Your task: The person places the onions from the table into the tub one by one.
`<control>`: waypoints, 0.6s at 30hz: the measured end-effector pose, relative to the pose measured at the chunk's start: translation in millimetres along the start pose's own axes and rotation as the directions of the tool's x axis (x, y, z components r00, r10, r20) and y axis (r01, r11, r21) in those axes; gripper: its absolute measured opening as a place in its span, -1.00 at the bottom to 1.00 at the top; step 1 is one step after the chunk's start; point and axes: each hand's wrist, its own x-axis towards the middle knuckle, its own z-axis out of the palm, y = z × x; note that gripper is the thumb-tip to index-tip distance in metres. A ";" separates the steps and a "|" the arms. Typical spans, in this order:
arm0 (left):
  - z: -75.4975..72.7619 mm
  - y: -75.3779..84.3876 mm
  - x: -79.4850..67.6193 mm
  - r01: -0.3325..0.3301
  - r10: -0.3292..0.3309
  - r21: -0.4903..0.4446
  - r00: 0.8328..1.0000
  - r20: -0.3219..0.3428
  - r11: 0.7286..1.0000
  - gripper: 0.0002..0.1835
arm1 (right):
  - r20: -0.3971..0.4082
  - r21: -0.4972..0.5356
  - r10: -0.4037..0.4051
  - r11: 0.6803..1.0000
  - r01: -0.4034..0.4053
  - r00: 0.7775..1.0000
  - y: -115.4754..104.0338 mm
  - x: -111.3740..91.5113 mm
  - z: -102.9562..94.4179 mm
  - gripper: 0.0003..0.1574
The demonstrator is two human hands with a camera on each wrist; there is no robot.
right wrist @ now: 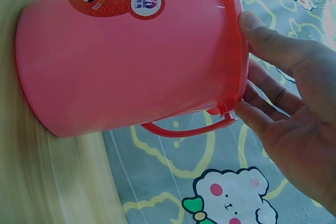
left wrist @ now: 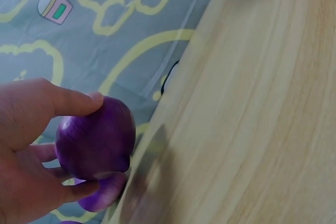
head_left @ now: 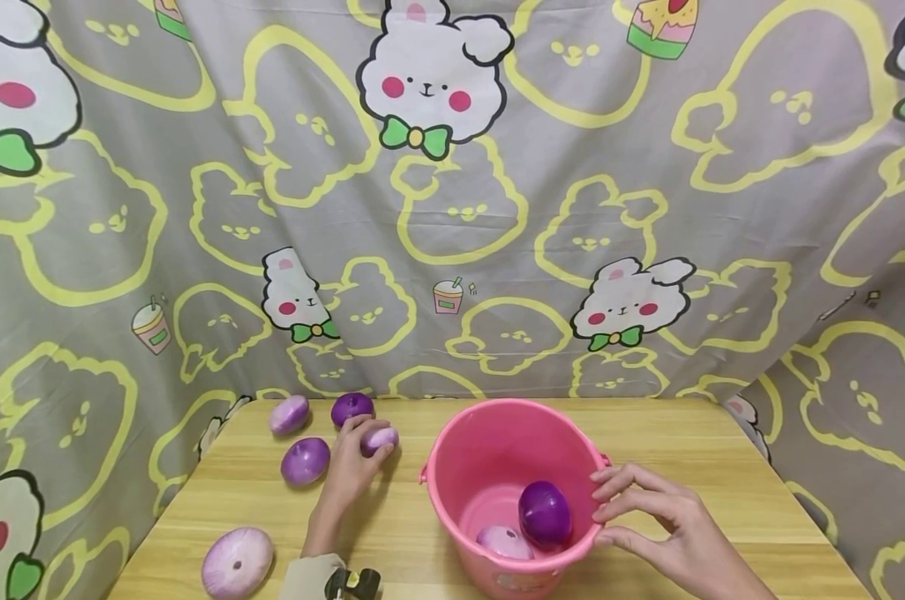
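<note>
Purple and glossy, the onion (head_left: 381,439), low and left of centre, was pinched by the left hand (head_left: 351,462); probably light, firm and slippery, it suited a grip round its sides. The right hand (head_left: 666,518) held the pink bucket (head_left: 486,454) by its rim.

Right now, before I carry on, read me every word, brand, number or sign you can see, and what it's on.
No text can be quoted for sure.
Red sticker on the pink bucket: rows of pale characters, too small to read.
White round logo on that sticker: purple emblem, characters too blurred.
Patterned curtain: drawings, no readable words.
</note>
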 end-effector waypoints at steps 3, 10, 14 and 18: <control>-1.1 2.0 1.0 -0.007 0.007 -0.006 1.000 -0.008 1.000 -0.64 | 0.001 0.003 -0.001 1.000 0.001 1.000 -0.2 0.1 -0.3 -0.36; -4.8 10.3 2.6 -0.013 0.012 -0.008 0.999 -0.050 1.000 -0.63 | 0.000 -0.002 0.013 1.000 -0.013 1.000 -1.5 0.3 -1.1 -0.36; -7.6 13.4 3.6 -0.021 0.021 -0.010 0.998 -0.064 1.000 -0.62 | 0.000 0.006 -0.014 1.000 0.014 1.000 -0.2 1.0 -0.9 -0.37; -10.4 15.3 4.7 -0.051 0.049 -0.019 0.995 -0.089 0.999 -0.62 | -0.001 0.004 -0.021 1.000 0.021 1.000 0.4 0.9 -0.6 -0.37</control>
